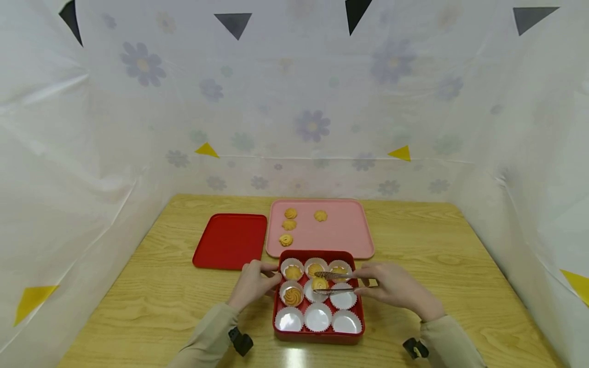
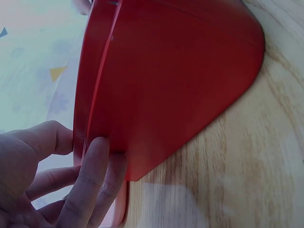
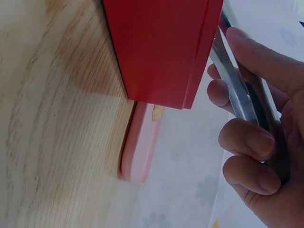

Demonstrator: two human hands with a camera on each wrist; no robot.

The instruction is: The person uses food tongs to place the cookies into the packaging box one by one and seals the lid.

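A red box (image 1: pixel 319 338) holds rows of white paper cups (image 1: pixel 317 317). Piped butter cookies lie in the far row and in the middle row's left cup, one of them a swirled cookie (image 1: pixel 292 296). My right hand (image 1: pixel 398 290) grips metal tongs (image 3: pixel 237 92), reaching in over the box's right rim. Between the tongs' tips, at the centre cup, is a round cookie (image 1: pixel 319 284). The front-row cups show white bottoms. My left hand (image 1: pixel 254 286) rests against the box's left side, fingers (image 2: pixel 90 178) lying along the outer wall and thumb at the rim.
Behind the box lies a pink tray (image 1: pixel 345 225) with several cookies on its left part, one being a ring-shaped cookie (image 1: pixel 286 240). A flat red tray (image 1: pixel 230 243) sits to its left. White patterned sheeting (image 1: pixel 294 92) encloses the wooden table (image 1: pixel 414 235).
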